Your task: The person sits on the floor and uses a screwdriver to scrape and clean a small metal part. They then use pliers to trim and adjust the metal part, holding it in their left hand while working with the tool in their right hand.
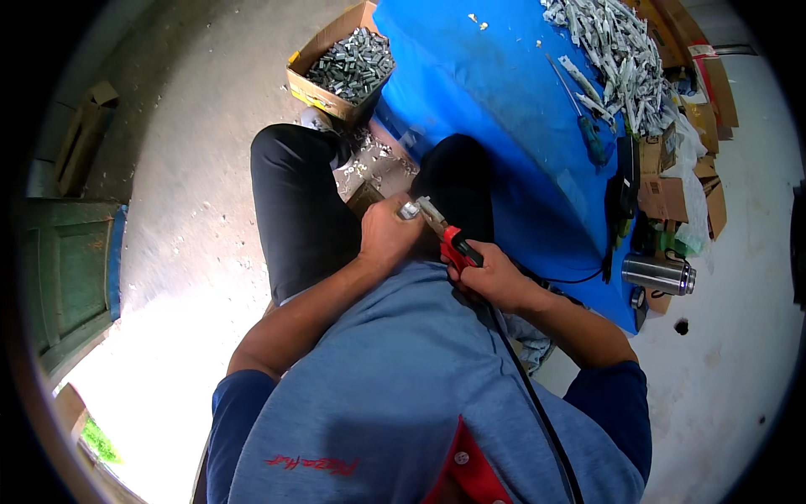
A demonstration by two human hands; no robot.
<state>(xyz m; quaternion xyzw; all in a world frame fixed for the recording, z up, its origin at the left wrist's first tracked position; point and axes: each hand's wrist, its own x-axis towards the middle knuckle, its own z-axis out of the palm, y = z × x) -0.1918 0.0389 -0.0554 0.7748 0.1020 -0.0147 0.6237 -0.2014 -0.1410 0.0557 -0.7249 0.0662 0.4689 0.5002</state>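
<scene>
Above my lap, my left hand (389, 232) is closed around a small shiny silver-white piece (409, 210) that shows past its thumb. My right hand (494, 277) grips pliers with red and black handles (461, 251). Their jaws (434, 217) reach toward my left hand, and a pale piece (425, 204) shows at their tip. Whether the jaws bite on it is too small to tell. Below my left hand, part of a brown block-like object (365, 198) shows between my knees.
A cardboard box (327, 101) of small metal pieces (351, 65) stands ahead. Right, a blue-covered table (441, 69) bears a pile of whitish strips (620, 63) and a screwdriver (590, 138). A steel flask (658, 274) lies at its near end. A black cable (529, 384) crosses my shirt.
</scene>
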